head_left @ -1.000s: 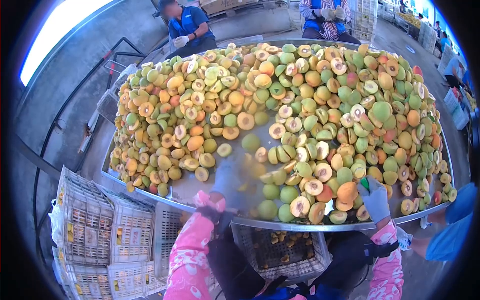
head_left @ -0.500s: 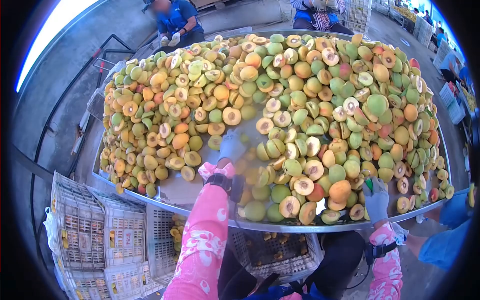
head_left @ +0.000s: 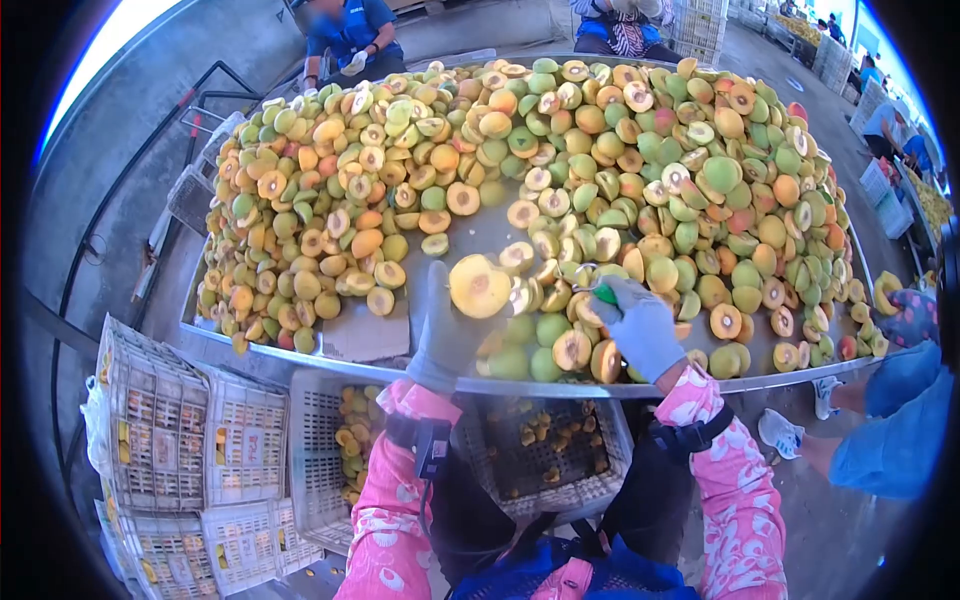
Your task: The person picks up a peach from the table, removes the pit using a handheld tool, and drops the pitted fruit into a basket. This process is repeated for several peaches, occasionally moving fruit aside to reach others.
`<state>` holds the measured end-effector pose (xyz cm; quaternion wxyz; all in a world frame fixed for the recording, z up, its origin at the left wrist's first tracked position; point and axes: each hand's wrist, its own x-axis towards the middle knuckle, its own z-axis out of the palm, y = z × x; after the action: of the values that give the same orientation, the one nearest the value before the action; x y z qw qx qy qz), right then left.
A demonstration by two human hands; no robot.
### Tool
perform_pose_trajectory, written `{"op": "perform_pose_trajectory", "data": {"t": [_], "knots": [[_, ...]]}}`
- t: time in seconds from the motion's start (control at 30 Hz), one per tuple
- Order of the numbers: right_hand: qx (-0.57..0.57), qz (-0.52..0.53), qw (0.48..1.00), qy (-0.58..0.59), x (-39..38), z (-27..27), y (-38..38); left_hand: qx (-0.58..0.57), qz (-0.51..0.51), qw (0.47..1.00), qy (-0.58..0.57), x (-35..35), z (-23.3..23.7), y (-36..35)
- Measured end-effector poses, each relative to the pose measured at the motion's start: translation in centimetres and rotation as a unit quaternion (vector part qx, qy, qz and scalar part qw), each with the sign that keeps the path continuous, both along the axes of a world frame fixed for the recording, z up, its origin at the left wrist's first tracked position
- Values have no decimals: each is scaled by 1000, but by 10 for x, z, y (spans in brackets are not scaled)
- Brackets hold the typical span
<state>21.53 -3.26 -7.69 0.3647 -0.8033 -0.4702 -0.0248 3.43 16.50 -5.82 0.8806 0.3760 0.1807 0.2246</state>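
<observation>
A wide metal table [head_left: 480, 386] bears a large heap of halved and whole yellow, green and orange fruit [head_left: 330, 190]. My left hand [head_left: 443, 330], in a grey glove, holds a cut fruit half [head_left: 479, 287] upright between thumb and fingers, its cut face showing. My right hand [head_left: 637, 325], gloved too, is closed on a small tool with a green handle [head_left: 604, 293], just right of the fruit half. The tool's metal end points left, over the fruit pile.
Stacked plastic crates [head_left: 160, 430] stand at lower left. Below the table edge sit a crate with fruit pieces [head_left: 325, 440] and a dark-lined crate [head_left: 540, 450]. Co-workers [head_left: 352, 38] sit across the table; a person in blue [head_left: 895, 420] stands at the right.
My left hand has drawn back toward the near edge and now holds a fruit half. My right hand, with the tool, has moved left and up toward it.
</observation>
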Motion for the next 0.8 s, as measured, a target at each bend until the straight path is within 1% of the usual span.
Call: {"op": "perform_pose_trajectory", "data": {"t": [0.03, 0.07, 0.1, 0.13, 0.17, 0.2, 0.23, 0.27, 0.3, 0.33, 0.37, 0.4, 0.43, 0.47, 0.5, 0.53, 0.6, 0.63, 0.67, 0.73, 0.77, 0.8], "knots": [[41, 42, 997, 42, -12, 7, 2, -2, 3, 1000, -3, -4, 0, -8], [39, 44, 997, 40, -28, 16, 0, -8, 42, 999, -3, -4, 0, -19], [8, 59, 997, 55, -46, 28, -5, -14, 80, 997, -1, -6, 1, -29], [-23, 72, 995, 67, -60, 35, -11, -15, 80, 997, -5, -8, -12, -31], [-13, 88, 989, 119, -67, 21, -12, 166, 119, 978, 39, -7, -37, -27], [-11, 87, 989, 116, -73, 18, -10, 341, 155, 924, 82, -8, -51, -26], [22, 69, 985, 158, -80, 15, -10, 345, 142, 922, 103, -12, -52, -30], [54, 48, 977, 201, -87, 16, -11, 344, 138, 923, 103, -17, -40, -42], [44, 44, 961, 269, -89, 23, -13, 352, 107, 926, 81, -22, -26, -54], [46, 41, 962, 268, -91, 24, -14, 359, 78, 928, 59, -25, -10, -65], [80, 54, 942, 321, -94, 22, -12, -8, 67, 996, -51, -20, -1, -77], [114, 69, 918, 373, -96, 21, -12, -7, 68, 996, -52, -19, 11, -86], [114, 73, 918, 373, -97, 22, -14, 394, 76, 916, -11, -21, 26, -94], [113, 75, 894, 426, -98, 23, -17, 728, 70, 681, 37, -19, 32, -100], [110, 76, 868, 479, -98, 21, -21, 573, 130, 804, 90, -16, -4, -108], [106, 79, 867, 481, -97, 16, -25, 571, 133, 804, 94, -15, -1, -111], [78, 38, 809, 582, -95, 3, -33, 513, 121, 840, 130, -14, 9, -117], [90, 23, 780, 619, -94, 2, -35, 484, 128, 858, 115, -10, 5, -117], [89, 26, 778, 621, -91, 3, -35, 485, 130, 857, 118, -10, 4, -113], [38, -14, 788, 614, -83, 6, -31, 527, 0, 822, 214, -9, 8, -97], [51, -6, 815, 577, -78, 10, -28, 528, 2, 822, 214, -4, 8, -86], [49, -4, 815, 577, -64, 4, -26, 600, 18, 754, 268, 2, 4, -72]]}}
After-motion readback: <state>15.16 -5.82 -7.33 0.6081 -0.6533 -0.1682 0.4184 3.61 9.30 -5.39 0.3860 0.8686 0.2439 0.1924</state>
